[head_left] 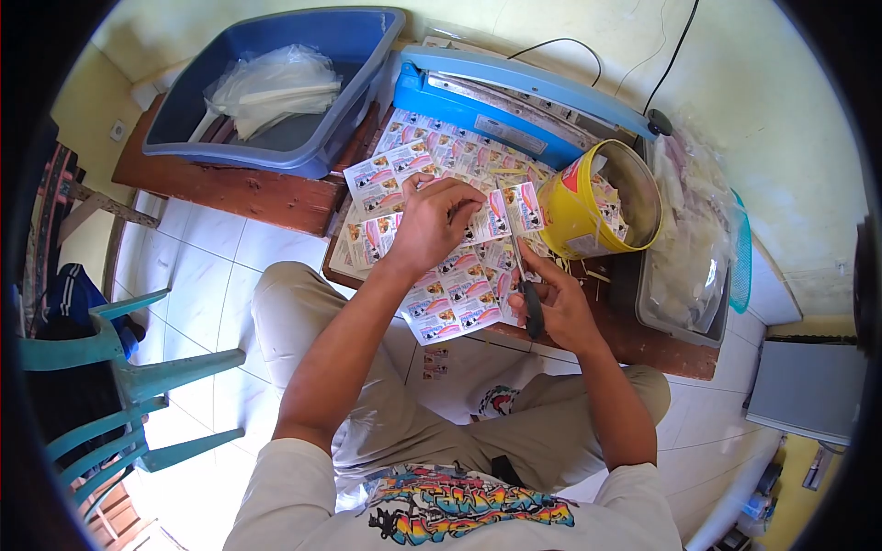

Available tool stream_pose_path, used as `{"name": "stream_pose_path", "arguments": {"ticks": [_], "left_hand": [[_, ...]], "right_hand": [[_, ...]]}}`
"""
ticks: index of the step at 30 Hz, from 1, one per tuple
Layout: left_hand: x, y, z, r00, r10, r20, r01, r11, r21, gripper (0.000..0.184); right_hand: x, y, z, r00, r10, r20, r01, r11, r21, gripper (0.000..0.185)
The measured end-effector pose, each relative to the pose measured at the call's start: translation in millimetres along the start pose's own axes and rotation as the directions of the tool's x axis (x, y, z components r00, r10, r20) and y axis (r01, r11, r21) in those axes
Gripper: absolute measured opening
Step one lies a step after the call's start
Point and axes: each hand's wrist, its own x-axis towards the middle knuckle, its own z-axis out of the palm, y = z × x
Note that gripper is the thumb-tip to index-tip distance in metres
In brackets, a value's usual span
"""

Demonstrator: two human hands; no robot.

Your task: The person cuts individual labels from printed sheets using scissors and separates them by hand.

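My left hand (435,220) is closed on a printed label strip (487,223), with its fingertips near the strip's upper edge. My right hand (557,308) is wrapped round the black handles of a pair of scissors (531,308). The scissors' blades point up and lie at the strip, by the line before its rightmost label. Printed label sheets (450,298) spread beneath both hands. Just right of the strip, a yellow bucket (574,209) leans on its side, with cut label pieces inside.
A blue tub (317,151) with plastic bags (276,87) stands at the upper left. Behind the sheets is a blue sealer (496,115). A grey tray (684,332) of plastic bags is on the right. A green chair (129,367) stands at the left.
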Motion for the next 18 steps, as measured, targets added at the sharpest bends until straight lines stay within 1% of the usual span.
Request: {"name": "stream_pose_path", "arguments": {"ticks": [2,4,7,11,15,18], "left_hand": [[-0.3,-0.5,1.1,0.999,0.044,-0.009,-0.044,0.999,0.001,0.012],[-0.6,-1.8,1.2,0.999,0.041,0.000,-0.041,0.999,-0.002,0.013],[-1.3,-2.4,1.0,0.999,0.035,0.011,-0.035,0.999,-0.016,0.011],[-1.7,-1.4,0.9,1.000,0.026,0.017,-0.026,0.999,-0.028,0.009],[-1.6,-1.4,0.1,1.000,0.021,0.021,-0.021,0.999,-0.026,0.009],[-1.5,-2.2,-0.6,0.999,0.019,0.041,-0.019,1.000,0.002,0.014]], "right_hand": [[1.6,0.5,-0.5,1.000,0.004,-0.009,-0.004,1.000,-0.004,0.080],[3.7,3.1,-0.4,0.998,-0.067,-0.022,0.066,0.996,-0.056,0.080],[2.6,1.2,0.6,0.999,-0.021,-0.033,0.019,0.998,-0.062,0.080],[3.1,3.6,1.5,0.999,-0.018,-0.032,0.017,0.999,-0.043,0.080],[2.3,0.6,1.7,0.999,-0.020,-0.029,0.018,0.997,-0.071,0.080],[1.3,-1.2,2.4,1.000,0.000,-0.024,-0.001,0.999,-0.053,0.080]]}}
